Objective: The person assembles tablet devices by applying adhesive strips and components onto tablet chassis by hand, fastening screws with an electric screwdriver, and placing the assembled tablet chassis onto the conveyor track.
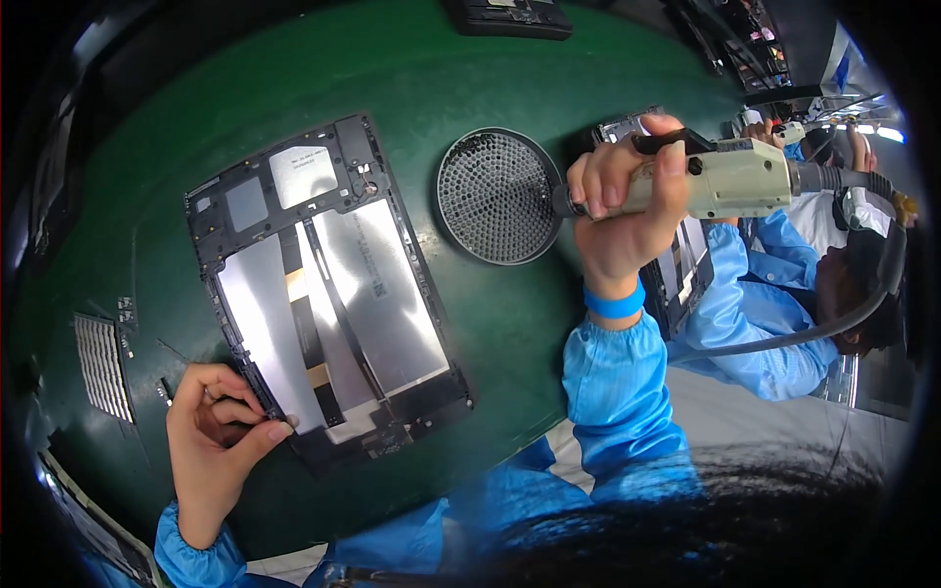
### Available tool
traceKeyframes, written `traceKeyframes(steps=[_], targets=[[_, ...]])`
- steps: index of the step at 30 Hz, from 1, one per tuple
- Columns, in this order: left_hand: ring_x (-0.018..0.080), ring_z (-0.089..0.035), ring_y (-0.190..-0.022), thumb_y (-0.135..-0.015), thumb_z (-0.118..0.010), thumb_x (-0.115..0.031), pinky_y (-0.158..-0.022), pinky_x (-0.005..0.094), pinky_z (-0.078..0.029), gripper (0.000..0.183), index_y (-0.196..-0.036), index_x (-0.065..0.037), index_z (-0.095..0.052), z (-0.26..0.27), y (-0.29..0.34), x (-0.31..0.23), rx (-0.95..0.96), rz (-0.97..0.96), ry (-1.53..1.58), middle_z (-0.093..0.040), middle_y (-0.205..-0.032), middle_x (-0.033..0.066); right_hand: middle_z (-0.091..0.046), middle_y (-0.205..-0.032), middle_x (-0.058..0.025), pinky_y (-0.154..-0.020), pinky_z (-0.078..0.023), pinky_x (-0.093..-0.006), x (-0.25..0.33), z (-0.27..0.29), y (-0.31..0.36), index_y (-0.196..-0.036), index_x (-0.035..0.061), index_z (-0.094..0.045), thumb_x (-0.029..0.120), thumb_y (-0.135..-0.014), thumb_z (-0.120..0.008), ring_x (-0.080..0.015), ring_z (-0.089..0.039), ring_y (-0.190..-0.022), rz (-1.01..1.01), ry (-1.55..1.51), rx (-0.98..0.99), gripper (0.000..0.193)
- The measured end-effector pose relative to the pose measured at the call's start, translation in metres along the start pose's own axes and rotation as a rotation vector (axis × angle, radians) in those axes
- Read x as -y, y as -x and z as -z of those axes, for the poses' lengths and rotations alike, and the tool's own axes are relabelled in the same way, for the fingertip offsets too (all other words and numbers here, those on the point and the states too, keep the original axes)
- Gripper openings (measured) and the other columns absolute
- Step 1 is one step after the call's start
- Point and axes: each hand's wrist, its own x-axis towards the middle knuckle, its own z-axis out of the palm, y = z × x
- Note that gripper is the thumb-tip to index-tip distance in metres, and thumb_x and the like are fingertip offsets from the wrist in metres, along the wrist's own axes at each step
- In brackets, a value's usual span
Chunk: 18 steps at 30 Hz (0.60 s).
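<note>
My right hand (627,191) is wrapped round a cream electric screwdriver (740,181), which lies nearly level with its nose pointing left. That dark nose reaches the right rim of a round screw tray (495,196) full of small holes; whether it touches is unclear. My left hand (221,436) pinches the lower left edge of an opened tablet (333,284) between thumb and fingers. The tablet lies tilted on the green mat, its silvery battery panels and dark frame facing up.
A ridged metallic strip piece (102,367) and small parts lie on the green mat (294,73) at left. Another opened tablet (676,274) is partly hidden behind my right arm. A black device (510,18) sits at the far edge. The screwdriver's cable (872,294) loops down right, near a co-worker in blue sleeves (774,333).
</note>
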Motion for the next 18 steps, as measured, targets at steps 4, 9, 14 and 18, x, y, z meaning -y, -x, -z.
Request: traceKeyframes(steps=[4,9,14,18], targets=[[0.0115,-0.069,-0.086,-0.075,-0.08,0.011,-0.078,0.0247,-0.059,0.045,-0.107,-0.002,-0.052,0.0,0.0,-0.001,0.01,-0.008,-0.006,-0.06,-0.096,0.0069,-0.04,-0.055,-0.0025,-0.045,-0.039,-0.0296,0.001,-0.003,0.002,-0.117,-0.002,-0.05,0.022,-0.101,-0.053,-0.011,-0.039,-0.045,0.013,-0.162,0.046,0.029],[0.012,-0.07,-0.086,-0.075,-0.079,0.012,-0.078,0.0247,-0.06,0.044,-0.108,-0.002,-0.052,0.003,0.0,0.001,0.028,-0.011,-0.02,-0.06,-0.095,0.007,-0.036,-0.055,0.0019,-0.045,-0.035,-0.0274,0.0,-0.004,0.003,-0.118,0.0065,-0.051,0.041,-0.104,-0.044,-0.0089,-0.034,-0.043,-0.016,0.002,0.054,0.038],[0.0122,-0.07,-0.086,-0.076,-0.079,0.012,-0.079,0.0247,-0.059,0.044,-0.108,-0.002,-0.052,0.006,-0.003,0.002,0.035,-0.028,-0.009,-0.06,-0.094,0.007,-0.042,-0.055,-0.0029,-0.045,-0.039,-0.0293,0.001,-0.008,0.004,-0.117,-0.0026,-0.051,0.024,-0.1,-0.056,-0.0108,-0.039,-0.045,-0.02,-0.131,0.043,0.031],[0.0108,-0.068,-0.084,-0.076,-0.079,0.012,-0.077,0.0234,-0.058,0.044,-0.107,-0.002,-0.052,0.01,0.002,0.002,0.013,-0.027,0.012,-0.06,-0.094,0.0061,-0.04,-0.056,-0.0006,-0.046,-0.038,-0.0286,-0.001,-0.016,0.006,-0.111,0.0029,-0.051,0.032,-0.101,-0.052,-0.01,-0.037,-0.045,-0.063,-0.085,0.049,0.031]])
